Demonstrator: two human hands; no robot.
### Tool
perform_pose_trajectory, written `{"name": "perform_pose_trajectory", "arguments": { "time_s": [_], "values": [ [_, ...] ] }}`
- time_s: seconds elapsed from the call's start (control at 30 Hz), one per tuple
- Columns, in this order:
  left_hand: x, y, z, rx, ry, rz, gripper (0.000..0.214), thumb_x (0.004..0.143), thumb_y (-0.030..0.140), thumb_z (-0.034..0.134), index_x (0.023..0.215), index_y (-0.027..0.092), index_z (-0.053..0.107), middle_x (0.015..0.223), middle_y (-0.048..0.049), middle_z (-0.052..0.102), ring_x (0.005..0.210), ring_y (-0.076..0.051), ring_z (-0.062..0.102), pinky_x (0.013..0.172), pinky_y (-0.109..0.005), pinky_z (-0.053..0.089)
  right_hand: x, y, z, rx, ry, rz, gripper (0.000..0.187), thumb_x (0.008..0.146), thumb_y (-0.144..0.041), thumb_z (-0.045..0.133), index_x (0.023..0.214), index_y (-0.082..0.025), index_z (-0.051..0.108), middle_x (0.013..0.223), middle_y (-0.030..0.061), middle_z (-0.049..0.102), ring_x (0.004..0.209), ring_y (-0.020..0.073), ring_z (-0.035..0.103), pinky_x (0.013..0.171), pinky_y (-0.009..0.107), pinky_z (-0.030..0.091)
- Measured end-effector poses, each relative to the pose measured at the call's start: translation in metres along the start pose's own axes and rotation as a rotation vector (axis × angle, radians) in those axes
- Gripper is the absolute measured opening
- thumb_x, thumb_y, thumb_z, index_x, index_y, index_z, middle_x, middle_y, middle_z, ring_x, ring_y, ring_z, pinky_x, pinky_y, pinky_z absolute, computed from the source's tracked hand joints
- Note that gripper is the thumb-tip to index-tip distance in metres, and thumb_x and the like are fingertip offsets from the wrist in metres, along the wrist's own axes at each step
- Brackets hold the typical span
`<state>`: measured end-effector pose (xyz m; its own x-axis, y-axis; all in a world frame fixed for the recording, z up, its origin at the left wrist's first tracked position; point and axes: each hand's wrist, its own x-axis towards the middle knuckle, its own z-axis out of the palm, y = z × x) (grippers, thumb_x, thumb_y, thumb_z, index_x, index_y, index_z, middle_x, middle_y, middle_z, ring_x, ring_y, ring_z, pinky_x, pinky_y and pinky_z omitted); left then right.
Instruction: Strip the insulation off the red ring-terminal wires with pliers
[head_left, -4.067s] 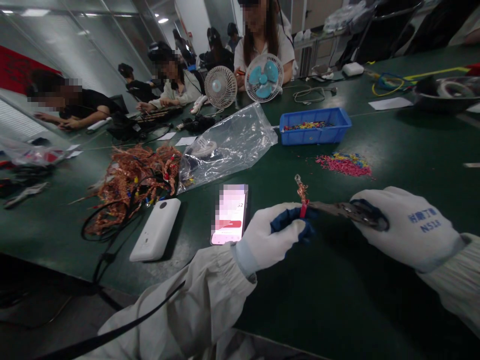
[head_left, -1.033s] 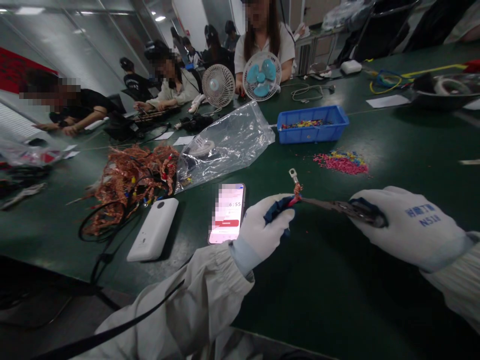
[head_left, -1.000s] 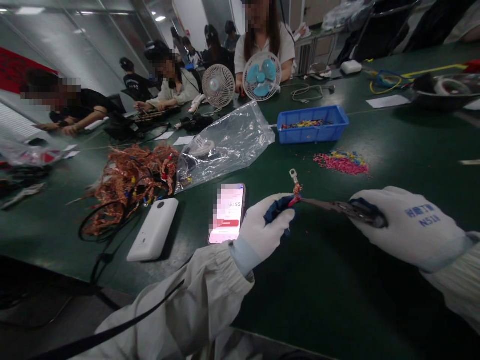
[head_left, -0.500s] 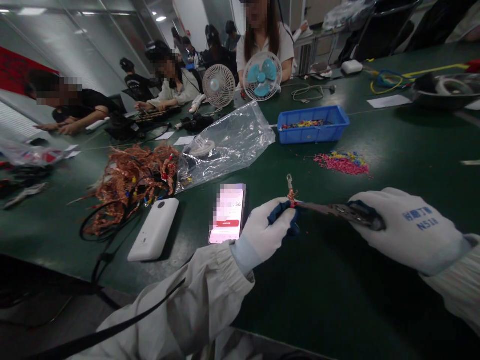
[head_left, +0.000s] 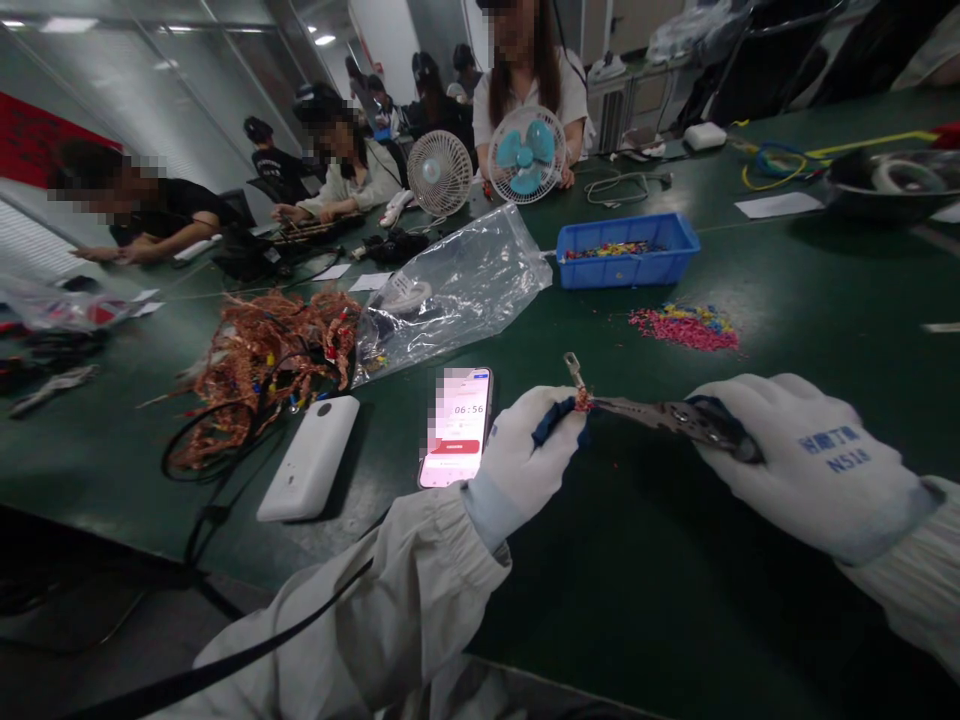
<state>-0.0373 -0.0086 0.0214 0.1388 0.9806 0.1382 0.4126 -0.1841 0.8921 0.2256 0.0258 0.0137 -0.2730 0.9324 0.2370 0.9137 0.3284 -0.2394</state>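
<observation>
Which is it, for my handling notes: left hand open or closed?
Closed: the left hand pinches the copper wire, whose metal lug sticks up above the grip.

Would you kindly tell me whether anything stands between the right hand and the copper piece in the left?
Only the metal tool the right hand itself holds, its tip at the copper piece; nothing else visible intervenes.

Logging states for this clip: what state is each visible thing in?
Left hand: closed on copper wire piece.
Right hand: closed on hand tool.
Hand tool: tip at that piece; jaws unclear.
Phone: screen lit.
Blue bin: open, holding coloured bits.
Coloured scraps: heaped loose.
Copper pile: tangled.
Clear bag: lying down.
Blue-bladed fan: upright; spinning unclear.
</observation>
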Motion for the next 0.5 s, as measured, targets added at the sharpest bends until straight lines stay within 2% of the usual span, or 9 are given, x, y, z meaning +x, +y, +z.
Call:
{"name": "perform_pose_trajectory", "arguments": {
  "time_s": [0.13,0.37,0.5],
  "values": [
    [-0.0002,0.0021,-0.0003,0.013,-0.007,-0.007,0.026,0.105,0.035,0.055,0.119,0.019,0.07,0.108,-0.0067,0.073,0.095,-0.022,0.07,0.087,-0.037,0.058,-0.0036,0.0015,0.002,-0.017,0.033,-0.016,0.038,0.079,-0.054,0.046,0.095,-0.027,0.068,0.096,0.0106,0.075,0.088,0.0336,0.063,0.076,0.053,0.05],
    [-0.0001,0.0064,0.0009,0.019,0.018,0.033,0.021,0.103,0.032,0.056,0.114,0.02,0.07,0.105,-0.006,0.074,0.095,-0.022,0.071,0.089,-0.038,0.058,-0.0044,0.0017,-0.0003,-0.049,-0.015,-0.036,0.035,0.085,-0.052,0.047,0.101,-0.027,0.065,0.1,0.0136,0.074,0.092,0.0384,0.064,0.076,0.055,0.049],
    [-0.0004,0.0052,-0.0002,0.015,0.013,0.046,0.019,0.103,0.031,0.057,0.112,0.019,0.07,0.108,-0.0065,0.074,0.099,-0.022,0.071,0.094,-0.04,0.058,-0.0021,0.0027,0.0016,-0.029,-0.013,-0.047,0.033,0.082,-0.051,0.047,0.096,-0.027,0.066,0.097,0.0121,0.074,0.088,0.0356,0.065,0.074,0.053,0.05]
  ]
}}
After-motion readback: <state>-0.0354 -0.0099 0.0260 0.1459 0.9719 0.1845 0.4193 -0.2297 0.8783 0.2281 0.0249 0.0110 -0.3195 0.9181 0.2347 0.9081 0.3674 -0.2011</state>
